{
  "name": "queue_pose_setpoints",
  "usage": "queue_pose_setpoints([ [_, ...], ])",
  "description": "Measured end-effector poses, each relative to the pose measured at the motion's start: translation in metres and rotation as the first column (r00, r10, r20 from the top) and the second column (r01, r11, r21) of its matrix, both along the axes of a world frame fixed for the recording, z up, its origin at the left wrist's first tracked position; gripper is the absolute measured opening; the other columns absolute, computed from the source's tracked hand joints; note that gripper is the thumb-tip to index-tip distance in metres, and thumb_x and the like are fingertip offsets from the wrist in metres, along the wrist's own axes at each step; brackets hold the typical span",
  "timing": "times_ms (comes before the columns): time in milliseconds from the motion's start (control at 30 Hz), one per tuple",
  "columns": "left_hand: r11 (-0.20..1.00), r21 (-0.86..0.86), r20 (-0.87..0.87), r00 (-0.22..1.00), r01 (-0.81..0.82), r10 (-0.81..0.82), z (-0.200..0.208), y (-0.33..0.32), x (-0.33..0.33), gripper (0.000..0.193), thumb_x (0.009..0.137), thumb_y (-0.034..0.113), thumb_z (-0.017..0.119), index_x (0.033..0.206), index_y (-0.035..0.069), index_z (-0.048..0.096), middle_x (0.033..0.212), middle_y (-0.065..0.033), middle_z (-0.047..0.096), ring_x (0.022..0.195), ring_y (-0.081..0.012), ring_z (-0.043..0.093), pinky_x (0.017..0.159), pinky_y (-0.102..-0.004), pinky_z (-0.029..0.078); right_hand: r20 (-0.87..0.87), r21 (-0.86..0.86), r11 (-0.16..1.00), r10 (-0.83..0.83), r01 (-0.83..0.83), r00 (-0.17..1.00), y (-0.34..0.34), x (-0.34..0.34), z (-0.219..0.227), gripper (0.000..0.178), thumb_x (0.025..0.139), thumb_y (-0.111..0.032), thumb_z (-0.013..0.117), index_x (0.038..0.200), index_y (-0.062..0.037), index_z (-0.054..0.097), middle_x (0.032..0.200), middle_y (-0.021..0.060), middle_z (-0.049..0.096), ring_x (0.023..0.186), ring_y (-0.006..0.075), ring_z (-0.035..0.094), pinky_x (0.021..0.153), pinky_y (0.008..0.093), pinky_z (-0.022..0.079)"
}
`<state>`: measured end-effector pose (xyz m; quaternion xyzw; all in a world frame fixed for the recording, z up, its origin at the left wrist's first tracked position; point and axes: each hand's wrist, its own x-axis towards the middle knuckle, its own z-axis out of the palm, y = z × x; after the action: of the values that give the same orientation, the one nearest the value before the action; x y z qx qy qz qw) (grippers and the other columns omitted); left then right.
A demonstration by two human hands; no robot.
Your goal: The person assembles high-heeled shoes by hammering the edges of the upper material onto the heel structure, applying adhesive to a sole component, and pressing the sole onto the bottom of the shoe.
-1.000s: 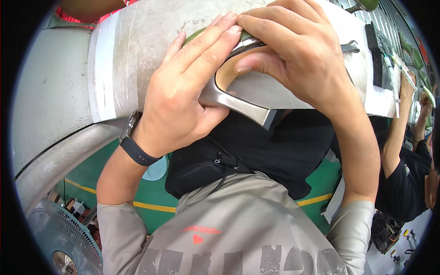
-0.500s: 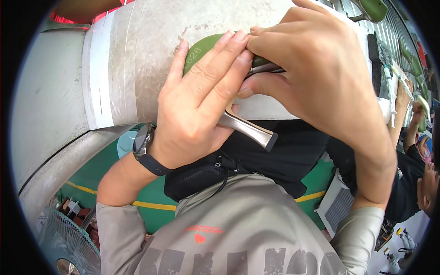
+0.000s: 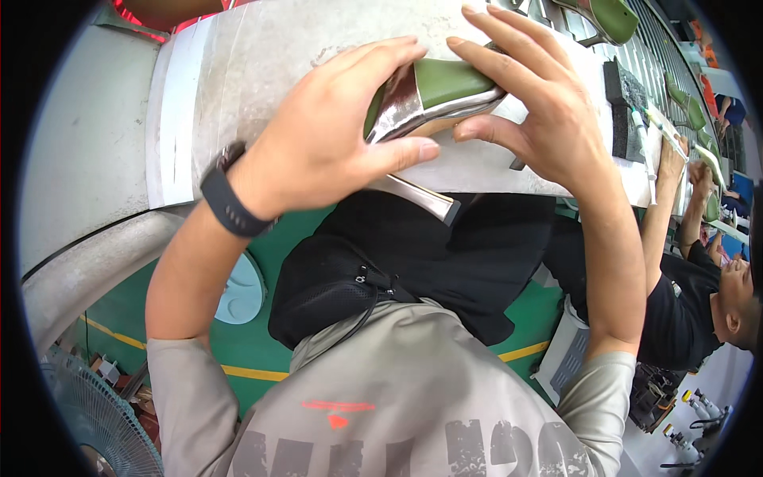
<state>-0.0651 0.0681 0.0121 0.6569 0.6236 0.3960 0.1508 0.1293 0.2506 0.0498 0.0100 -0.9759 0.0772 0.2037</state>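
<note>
A high-heeled shoe point(image 3: 401, 103) in shiny metallic bronze sits on a green last point(image 3: 449, 82) above the pale work surface. Its slim metallic heel point(image 3: 417, 199) with a dark tip slants over the surface's near edge. My left hand point(image 3: 326, 119) grips the shoe from the left, fingers over its far side and thumb along its lower edge. My right hand point(image 3: 540, 103) has its fingers stretched and spread around the right end of the shoe; whether its palm touches is hidden. A dark watch band point(image 3: 230, 199) circles my left wrist.
At the far right, another green last point(image 3: 608, 20) lies near a dark block point(image 3: 628, 103) and a syringe-like tube point(image 3: 645, 151). A co-worker point(image 3: 699, 294) works to my right. A fan point(image 3: 103, 413) stands low at the left; a light-blue round stool point(image 3: 241, 290) is under the bench.
My right hand has loosened from its closed grasp and spread its fingers to the right. The left hand has shifted round the shoe, and more of the metallic upper and green last shows.
</note>
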Motion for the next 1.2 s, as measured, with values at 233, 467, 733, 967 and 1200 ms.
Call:
queue_pose_setpoints([
  [233,0.99,-0.042,-0.077,0.988,0.132,-0.135,-0.005,0.016,-0.005,0.065,0.087,0.02,0.073,0.143,-0.006,0.052,0.14,-0.0225,0.058,0.126,-0.0372,0.056,0.107,-0.0418,0.044,0.031,-0.102,0.993,-0.05,0.053,0.998,-0.005,-0.006,-0.008,0.059,0.073,-0.033,0.087,0.125,-0.0088,0.074,0.133,0.0133,0.068,0.13,0.0379,0.058,0.109,0.048,0.046],
  [467,1.0,0.0,-0.119,0.993,-0.023,0.023,-0.003,0.023,0.006,0.061,0.089,0.014,0.071,0.142,-0.009,0.052,0.139,-0.0246,0.057,0.125,-0.0387,0.057,0.107,-0.0403,0.044,0.031,-0.102,0.98,-0.17,0.173,0.985,-0.001,-0.014,0.0,0.058,0.075,-0.022,0.088,0.129,-0.0067,0.071,0.138,0.019,0.063,0.127,0.042,0.059,0.111,0.0467,0.044],
  [733,0.999,0.004,-0.148,0.988,-0.047,0.047,0.002,0.037,0.01,0.067,0.088,0.02,0.074,0.144,-0.009,0.05,0.135,-0.0247,0.059,0.122,-0.0377,0.059,0.106,-0.0395,0.045,-0.043,-0.149,0.758,-0.647,0.636,0.761,-0.002,0.078,-0.056,0.053,0.081,0.0,0.07,0.134,-0.0027,0.065,0.107,0.0175,0.063,0.095,0.0328,0.062,0.079,0.0419,0.051],
  [967,0.995,-0.098,-0.002,1.0,-0.007,0.007,0.002,0.058,0.004,0.077,0.084,0.027,0.079,0.146,-0.008,0.049,0.122,-0.0262,0.067,0.11,-0.0362,0.066,0.1,-0.0393,0.049,0.279,-0.183,0.691,-0.645,0.699,0.711,0.006,0.065,-0.028,0.053,0.078,0.005,0.065,0.131,0.0003,0.063,0.098,0.0165,0.062,0.085,0.0304,0.061,0.081,0.0386,0.051],
  [1200,0.99,-0.137,0.042,0.999,0.014,-0.008,0.008,0.059,0.003,0.077,0.08,0.024,0.08,0.145,-0.007,0.051,0.119,-0.0253,0.067,0.108,-0.0384,0.067,0.097,-0.0413,0.051,-0.247,-0.732,0.675,-0.385,0.089,0.889,-0.003,0.041,0.01,0.041,0.089,-0.029,0.074,0.112,0.0042,0.071,0.105,0.0227,0.07,0.104,0.0318,0.069,0.091,0.0403,0.055],
])
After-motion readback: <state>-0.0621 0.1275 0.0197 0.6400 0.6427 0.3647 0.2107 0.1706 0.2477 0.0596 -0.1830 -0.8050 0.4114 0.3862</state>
